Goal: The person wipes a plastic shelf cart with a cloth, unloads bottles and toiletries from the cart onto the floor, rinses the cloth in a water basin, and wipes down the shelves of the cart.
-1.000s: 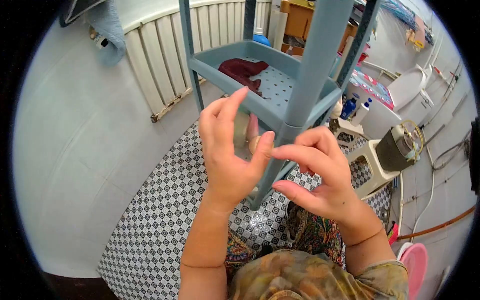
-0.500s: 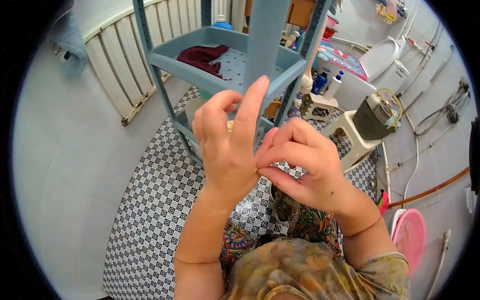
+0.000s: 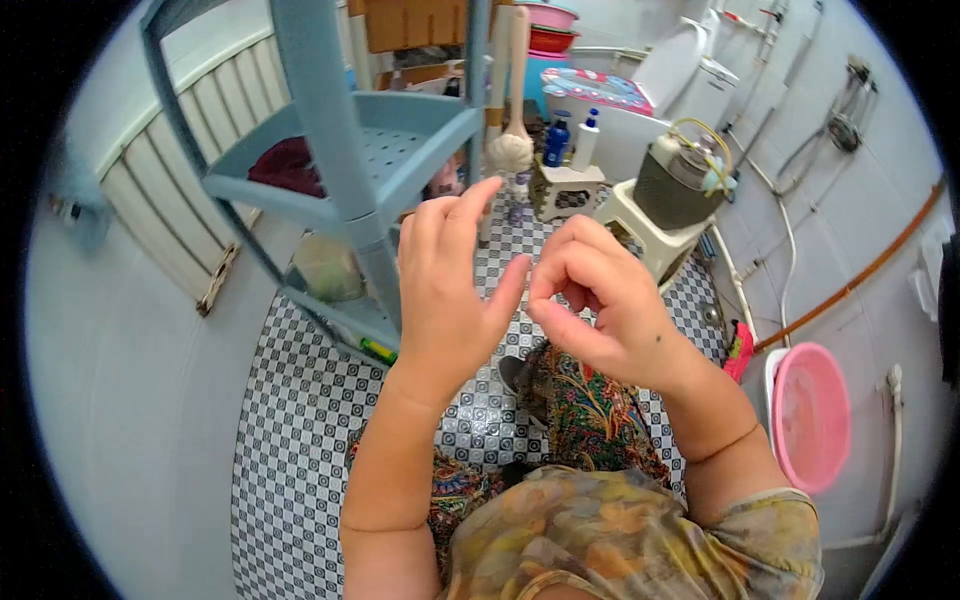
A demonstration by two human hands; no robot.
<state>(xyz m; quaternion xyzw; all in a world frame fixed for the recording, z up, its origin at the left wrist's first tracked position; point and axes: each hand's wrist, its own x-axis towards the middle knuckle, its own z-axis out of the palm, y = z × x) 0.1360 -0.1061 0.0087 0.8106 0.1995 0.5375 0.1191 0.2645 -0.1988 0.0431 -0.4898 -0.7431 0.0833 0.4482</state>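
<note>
My left hand (image 3: 447, 290) is raised in front of me, its thumb apart from the upright fingers, with nothing visible in it. Just to its right, my right hand (image 3: 608, 300) has the fingers curled and the tip of the thumb pressed to the index finger. Whatever that pinch may hold is too small or hidden to make out. A narrow gap separates the two hands. Behind my left hand stands a blue-grey plastic shelf rack (image 3: 345, 150), with a dark maroon cloth (image 3: 287, 166) on its upper shelf.
A white stool (image 3: 655, 235) carries a dark grey bucket (image 3: 680, 195). Two pump bottles, one blue (image 3: 557, 140) and one white (image 3: 585, 142), stand on a small step stool (image 3: 565, 190). At the right is a pink basin (image 3: 812, 418). A ribbed radiator (image 3: 180, 170) lines the left wall.
My right hand's pinch has come away from the base of my left hand, and the two are now apart. My view has turned right, so the rack sits further left.
</note>
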